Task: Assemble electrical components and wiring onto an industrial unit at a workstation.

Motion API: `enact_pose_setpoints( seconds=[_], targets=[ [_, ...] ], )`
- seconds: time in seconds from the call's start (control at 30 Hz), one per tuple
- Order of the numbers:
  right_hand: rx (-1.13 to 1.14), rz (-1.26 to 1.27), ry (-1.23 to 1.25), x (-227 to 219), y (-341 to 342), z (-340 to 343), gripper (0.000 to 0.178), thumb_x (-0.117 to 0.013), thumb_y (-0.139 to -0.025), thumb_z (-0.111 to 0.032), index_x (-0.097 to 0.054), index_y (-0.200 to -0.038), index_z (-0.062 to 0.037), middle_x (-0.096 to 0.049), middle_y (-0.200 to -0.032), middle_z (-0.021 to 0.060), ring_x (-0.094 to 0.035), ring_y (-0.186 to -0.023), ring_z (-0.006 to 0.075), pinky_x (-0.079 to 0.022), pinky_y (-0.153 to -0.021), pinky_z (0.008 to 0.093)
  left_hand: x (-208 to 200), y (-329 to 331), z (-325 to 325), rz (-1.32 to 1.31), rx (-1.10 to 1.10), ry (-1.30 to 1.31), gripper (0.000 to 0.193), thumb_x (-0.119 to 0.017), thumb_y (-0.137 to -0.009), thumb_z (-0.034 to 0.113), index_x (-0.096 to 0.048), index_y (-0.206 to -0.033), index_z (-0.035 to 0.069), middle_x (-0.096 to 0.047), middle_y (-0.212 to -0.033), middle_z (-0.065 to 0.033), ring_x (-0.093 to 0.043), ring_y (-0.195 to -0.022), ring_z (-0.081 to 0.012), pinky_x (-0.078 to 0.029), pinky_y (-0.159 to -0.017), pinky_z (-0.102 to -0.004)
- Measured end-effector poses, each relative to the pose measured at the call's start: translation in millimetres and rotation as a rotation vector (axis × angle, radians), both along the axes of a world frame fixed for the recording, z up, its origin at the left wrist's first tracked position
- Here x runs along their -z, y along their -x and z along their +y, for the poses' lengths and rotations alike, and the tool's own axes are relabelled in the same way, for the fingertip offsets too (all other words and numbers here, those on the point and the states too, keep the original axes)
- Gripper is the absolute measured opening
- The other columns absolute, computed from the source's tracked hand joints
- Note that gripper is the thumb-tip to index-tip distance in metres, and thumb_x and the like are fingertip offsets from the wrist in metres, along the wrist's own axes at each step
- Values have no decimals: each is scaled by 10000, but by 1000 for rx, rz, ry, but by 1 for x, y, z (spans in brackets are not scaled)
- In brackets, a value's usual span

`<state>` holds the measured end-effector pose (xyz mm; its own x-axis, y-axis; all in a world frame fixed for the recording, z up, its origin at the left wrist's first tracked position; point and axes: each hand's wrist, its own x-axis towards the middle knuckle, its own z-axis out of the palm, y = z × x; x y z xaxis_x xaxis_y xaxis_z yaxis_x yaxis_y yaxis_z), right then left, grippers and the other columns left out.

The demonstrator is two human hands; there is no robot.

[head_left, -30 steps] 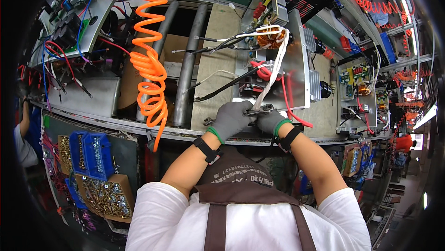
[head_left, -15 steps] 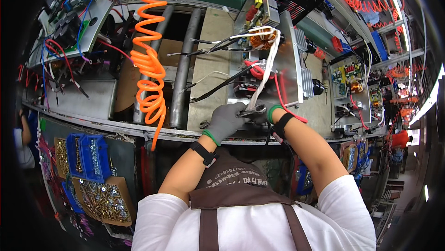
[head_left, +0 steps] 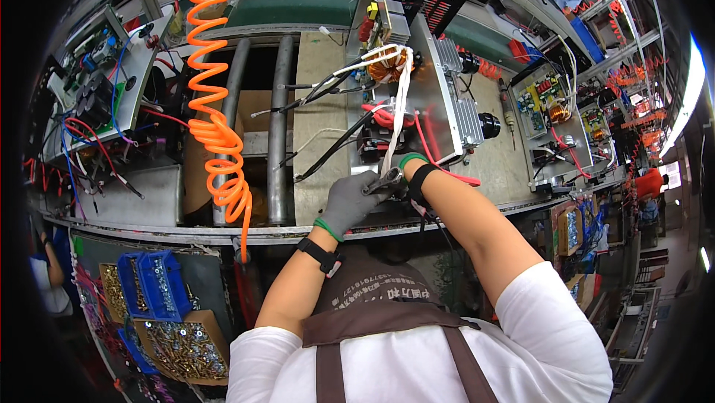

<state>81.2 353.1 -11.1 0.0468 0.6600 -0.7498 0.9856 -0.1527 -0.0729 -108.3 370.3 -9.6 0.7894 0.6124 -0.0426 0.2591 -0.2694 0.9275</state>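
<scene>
My left hand [head_left: 348,200], in a grey glove with a green cuff, has its fingers closed round a metal ring wrench [head_left: 383,179] at the near side of an electronics unit. My right hand [head_left: 402,158] reaches in against the near end of the unit, beside the wrench head; its fingers are hidden. The unit has a bright metal plate [head_left: 419,90], finned heat sinks [head_left: 465,126] and a copper-wound coil [head_left: 389,65]. A white wire bundle [head_left: 401,109] runs from the coil down toward my hands. Black cables [head_left: 328,155] stick out to its left.
An orange coiled hose [head_left: 216,131] hangs on the left, in front of metal rollers [head_left: 281,135]. Other electronics units stand to the left [head_left: 104,97] and right [head_left: 555,116]. Blue bins [head_left: 164,284] and a cardboard box of screws [head_left: 186,343] sit at the lower left.
The whole view has shifted, so the unit and hose appear further left. My left hand still grips the wrench by the unit, and my right forearm reaches further across toward the unit.
</scene>
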Motion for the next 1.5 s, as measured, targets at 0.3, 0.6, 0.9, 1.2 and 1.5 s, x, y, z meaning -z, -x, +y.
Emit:
enact_pose_setpoints(
  seconds=[0.3,0.6,0.9,1.2,1.5],
  targets=[
    [29,-21,7,7,1,-1,281,-638,-743,-219,-669,-974,-60,-658,-971,170,-631,-873,300,-508,-745,376,1,1,-1,-11,-9,-52,263,-751,-721,215,-635,-888,47,-615,-727,-135,-592,-638,-240,-473,-627,-328],
    [57,-29,-3,5,2,-2,304,-639,-744,-230,-668,-992,-55,-652,-998,175,-632,-896,301,-509,-758,379,-3,1,0,3,4,-43,268,-744,-715,201,-640,-905,44,-623,-740,-143,-610,-659,-256,-475,-632,-334],
    [26,-37,25,4,1,-3,327,-641,-745,-242,-666,-1009,-51,-646,-1025,180,-632,-919,302,-510,-771,382,5,1,1,8,13,-76,292,-711,-729,317,-628,-894,91,-627,-747,-148,-621,-741,-339,-476,-646,-404],
    [77,-19,9,8,7,-9,350,-642,-746,-253,-664,-1027,-46,-641,-1051,185,-632,-941,304,-511,-784,384,4,2,3,-24,25,-68,300,-702,-737,335,-621,-875,82,-624,-750,-153,-619,-742,-340,-471,-646,-404],
    [191,-11,-58,6,5,-7,373,-643,-747,-265,-663,-1045,-41,-635,-1078,190,-632,-964,305,-511,-797,387,3,0,2,16,27,-39,294,-728,-736,292,-628,-885,59,-621,-738,-139,-612,-682,-278,-476,-630,-357]
  ],
)
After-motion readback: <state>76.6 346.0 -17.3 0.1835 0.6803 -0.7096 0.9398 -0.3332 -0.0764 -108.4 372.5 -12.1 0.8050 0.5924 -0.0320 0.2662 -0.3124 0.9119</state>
